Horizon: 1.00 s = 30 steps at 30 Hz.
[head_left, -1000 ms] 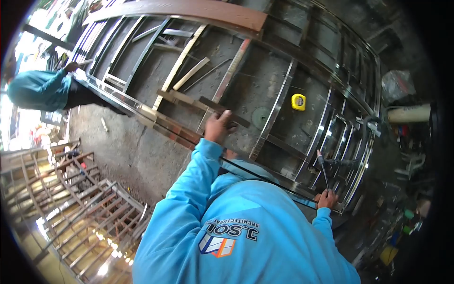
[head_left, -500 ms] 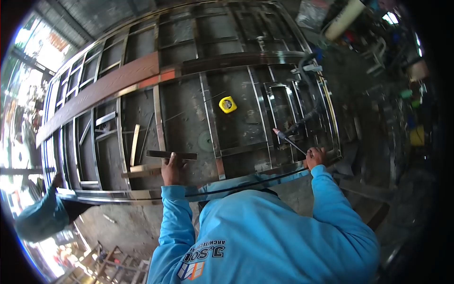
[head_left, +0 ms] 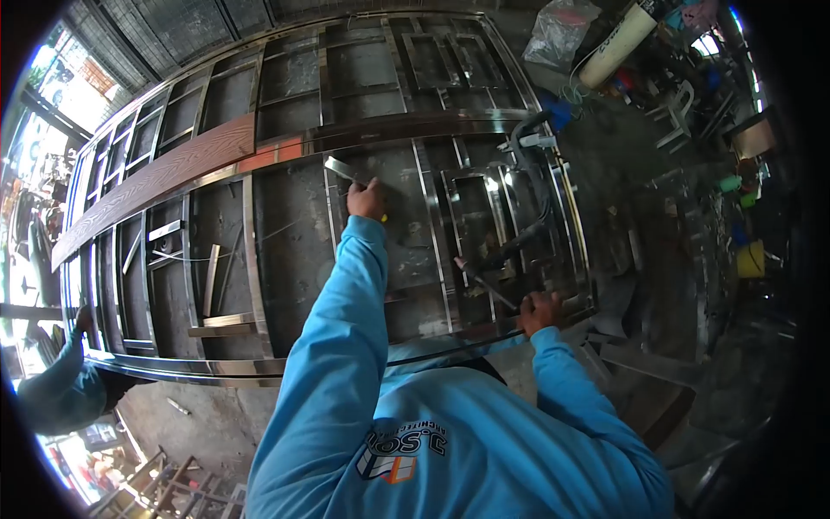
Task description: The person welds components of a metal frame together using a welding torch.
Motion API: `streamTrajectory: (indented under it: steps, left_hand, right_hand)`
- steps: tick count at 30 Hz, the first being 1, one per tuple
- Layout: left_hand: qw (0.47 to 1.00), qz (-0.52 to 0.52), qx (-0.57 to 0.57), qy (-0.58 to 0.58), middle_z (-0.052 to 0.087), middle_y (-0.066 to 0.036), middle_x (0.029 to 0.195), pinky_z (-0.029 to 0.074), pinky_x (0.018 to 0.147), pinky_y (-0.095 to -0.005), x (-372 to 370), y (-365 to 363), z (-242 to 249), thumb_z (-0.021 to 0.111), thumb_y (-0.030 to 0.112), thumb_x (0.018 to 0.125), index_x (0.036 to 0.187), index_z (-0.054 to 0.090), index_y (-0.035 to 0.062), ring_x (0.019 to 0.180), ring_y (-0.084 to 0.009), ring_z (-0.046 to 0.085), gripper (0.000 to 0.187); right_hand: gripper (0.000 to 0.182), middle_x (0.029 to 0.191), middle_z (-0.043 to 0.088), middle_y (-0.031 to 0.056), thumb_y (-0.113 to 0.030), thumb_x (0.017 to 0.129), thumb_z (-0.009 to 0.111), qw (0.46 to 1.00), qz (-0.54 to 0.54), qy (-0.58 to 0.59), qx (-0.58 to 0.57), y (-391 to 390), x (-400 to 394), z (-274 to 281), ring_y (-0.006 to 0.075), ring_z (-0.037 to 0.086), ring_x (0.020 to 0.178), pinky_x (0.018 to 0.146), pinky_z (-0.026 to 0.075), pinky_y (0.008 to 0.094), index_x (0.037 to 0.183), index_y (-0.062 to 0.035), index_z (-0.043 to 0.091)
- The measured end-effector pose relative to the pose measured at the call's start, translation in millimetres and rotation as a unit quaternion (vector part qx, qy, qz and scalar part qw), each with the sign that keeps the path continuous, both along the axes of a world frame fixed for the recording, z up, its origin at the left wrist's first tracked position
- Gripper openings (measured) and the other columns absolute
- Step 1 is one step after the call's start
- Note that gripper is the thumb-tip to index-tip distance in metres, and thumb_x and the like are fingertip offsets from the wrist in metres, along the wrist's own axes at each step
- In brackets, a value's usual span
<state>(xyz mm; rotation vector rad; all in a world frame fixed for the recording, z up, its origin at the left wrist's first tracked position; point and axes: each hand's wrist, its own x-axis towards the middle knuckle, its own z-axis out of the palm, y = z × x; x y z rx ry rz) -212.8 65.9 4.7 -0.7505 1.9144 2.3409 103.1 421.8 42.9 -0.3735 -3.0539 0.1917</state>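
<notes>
My left hand (head_left: 367, 201) reaches over the middle of the metal frame (head_left: 252, 285), closed on a short flat metal strip (head_left: 341, 169) whose shiny end points up and left. A bit of the yellow tape measure (head_left: 385, 218) peeks out beside that hand, the rest hidden behind it. At the frame's near right edge, my right hand (head_left: 540, 313) is wrapped around the end of a thin welding torch (head_left: 488, 284). The torch's pinkish tip points up and left over the frame's bars.
A wood-grain plank (head_left: 160, 186) lies across the frame at left. A dark hose (head_left: 538, 216) runs over its right side. Offcuts (head_left: 212, 281) rest among the bars. Another person's hand (head_left: 84, 318) touches the left edge. A large pale cylinder (head_left: 618, 45) stands at far right.
My left hand has moved forward and right with the strip, from near the front edge to beside the tape measure. The whole view has shifted; my right hand keeps its hold on the torch.
</notes>
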Motion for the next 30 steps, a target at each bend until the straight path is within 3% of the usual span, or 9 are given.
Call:
streamTrajectory:
  steps: [2,5,8,14,17,19,21,26,30]
  left_hand:
    - [0.989,-0.017,-0.122,-0.08,0.07,-0.012,0.1,0.056,0.071,-0.039,-15,-10,-45,0.067,0.026,0.096,0.111,0.062,-0.0023,0.083,-0.0233,0.069,0.032]
    - [0.977,-0.107,-0.171,-0.068,0.068,-0.01,0.09,0.056,0.068,-0.0393,40,-10,-17,0.065,0.03,0.097,0.108,0.062,-0.0023,0.076,-0.0231,0.067,0.034]
    - [0.988,-0.023,0.058,-0.143,0.064,-0.008,0.088,0.056,0.065,-0.0389,86,24,22,0.064,0.031,0.099,0.108,0.061,0.0031,0.073,-0.0239,0.065,0.029]
    - [0.959,0.077,0.272,-0.013,0.066,-0.012,0.107,0.054,0.078,-0.0409,39,49,52,0.057,0.026,0.105,0.114,0.054,0.0099,0.094,-0.0288,0.064,0.019]
    - [0.946,0.116,0.302,0.026,0.065,-0.013,0.111,0.053,0.084,-0.0417,-3,47,42,0.056,0.026,0.105,0.116,0.052,0.009,0.103,-0.0273,0.062,0.02]
    - [0.945,0.106,0.273,0.148,0.064,-0.011,0.109,0.054,0.075,-0.04,-50,29,-47,0.059,0.024,0.104,0.12,0.053,0.009,0.093,-0.0246,0.064,0.022]
    - [0.953,0.149,0.253,0.071,0.065,-0.011,0.113,0.055,0.071,-0.0392,-43,28,3,0.06,0.023,0.103,0.125,0.054,0.0086,0.089,-0.0244,0.066,0.027]
    - [0.979,0.132,0.152,-0.039,0.064,-0.01,0.105,0.056,0.067,-0.0402,-25,36,-10,0.059,0.024,0.104,0.121,0.053,0.0083,0.081,-0.0231,0.065,0.024]
    - [0.945,0.197,0.25,-0.079,0.063,-0.01,0.103,0.056,0.07,-0.0424,4,65,6,0.058,0.027,0.105,0.119,0.049,0.0079,0.082,-0.0234,0.063,0.025]
  right_hand:
    - [0.021,0.098,0.07,0.0173,-0.024,0.09,0.065,1.0,0.01,0.004,-0.014,-1,-1,7,0.0396,0.056,0.099,0.094,0.044,0.0525,0.094,-0.0052,0.072]
    - [0.024,0.097,0.072,0.013,-0.03,0.088,0.064,0.999,0.008,0.006,-0.035,1,3,6,0.0354,0.057,0.101,0.098,0.041,0.054,0.092,-0.0088,0.074]
    - [0.024,0.096,0.072,0.0097,-0.033,0.086,0.064,0.999,0.019,0.001,-0.038,2,-2,11,0.0324,0.058,0.102,0.1,0.037,0.0565,0.09,-0.0114,0.075]
    - [0.024,0.092,0.072,0.0086,-0.033,0.084,0.064,0.999,0.047,-0.007,-0.011,4,-2,8,0.0311,0.058,0.1,0.099,0.035,0.0561,0.09,-0.0128,0.074]
    - [0.023,0.092,0.071,0.0084,-0.033,0.083,0.064,0.998,0.049,-0.014,-0.023,2,1,8,0.0311,0.058,0.099,0.1,0.035,0.0565,0.091,-0.0131,0.074]
    - [0.022,0.093,0.071,0.0083,-0.032,0.083,0.065,0.998,0.059,-0.004,-0.019,6,-4,8,0.0311,0.058,0.098,0.101,0.034,0.0566,0.091,-0.013,0.074]
    - [0.022,0.093,0.07,0.0082,-0.031,0.082,0.065,0.997,0.07,0.009,-0.012,5,-1,8,0.0312,0.058,0.098,0.102,0.034,0.0566,0.09,-0.0127,0.073]
    - [0.02,0.092,0.069,0.008,-0.028,0.083,0.065,0.998,0.058,-0.024,-0.025,1,-6,17,0.0307,0.057,0.098,0.101,0.034,0.0543,0.092,-0.0117,0.073]
    - [0.022,0.092,0.068,0.0088,-0.029,0.082,0.065,0.997,0.05,-0.037,-0.04,-1,-8,20,0.0315,0.056,0.099,0.103,0.033,0.0548,0.091,-0.0107,0.073]
